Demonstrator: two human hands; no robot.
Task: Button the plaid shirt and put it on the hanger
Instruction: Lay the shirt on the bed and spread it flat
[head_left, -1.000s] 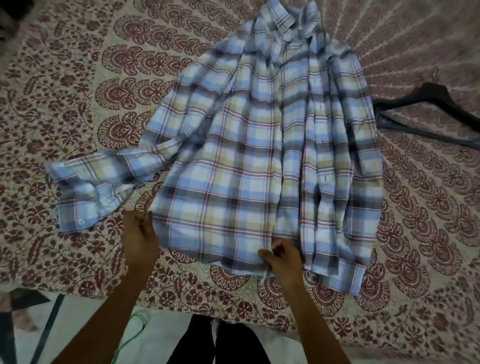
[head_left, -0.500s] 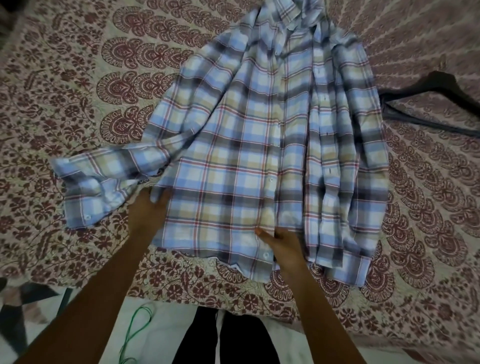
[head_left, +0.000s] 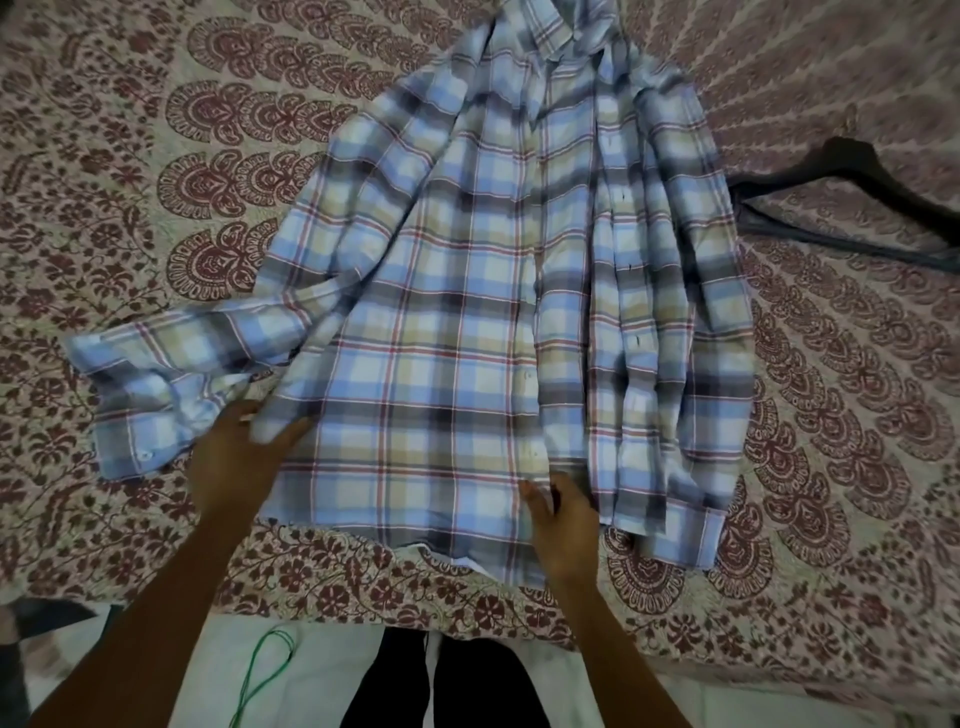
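Note:
The blue, beige and red plaid shirt (head_left: 447, 332) lies front up on the bed, collar at the far end and hem toward me. Its front looks unfastened, and the right panel is bunched in long folds. One sleeve stretches out to the left with its cuff (head_left: 135, 441) folded. My left hand (head_left: 239, 457) grips the shirt's left side edge beside that sleeve. My right hand (head_left: 563, 525) pinches the front button strip just above the hem. A black hanger (head_left: 852, 208) lies on the bed to the right of the shirt, apart from both hands.
A maroon-and-cream patterned bedcover (head_left: 156, 208) spreads under everything. Its near edge (head_left: 363, 618) runs just below the hem. Below that I see my dark trousers (head_left: 441, 686), a pale floor and a green cord (head_left: 270, 670).
Both hands slid up from the hem, the left hand to the side edge by the sleeve and the right hand a little higher on the front strip. The shirt front lies flatter and wider.

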